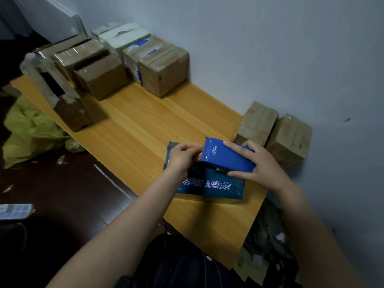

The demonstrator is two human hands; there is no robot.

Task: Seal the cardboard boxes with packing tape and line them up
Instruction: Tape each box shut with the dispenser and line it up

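Running along a pale blue-grey wall [270, 48], a light wooden table [135, 129] is seen above a dark floor [62, 194]. At its far end a cluster of taped cardboard boxes [164, 73] is gathered against the wall, with one blurred, open-topped box [68, 104] set nearer the table's left edge. Two more taped boxes [257, 123] are placed side by side at the right, touching the wall. A crumpled yellow-green bag [31, 129] is seen on the floor to the left.

On the near part of the table a flat blue box [212, 183] printed with white characters is laid. Directly over it a blue tape dispenser [226, 156] is grasped by the right hand [257, 163], fingers spread across its top and thumb pressed along its near side. The dispenser's riveted front edge is pinched by the curled fingertips of the left hand [182, 156]; whether tape is caught between them cannot be told.
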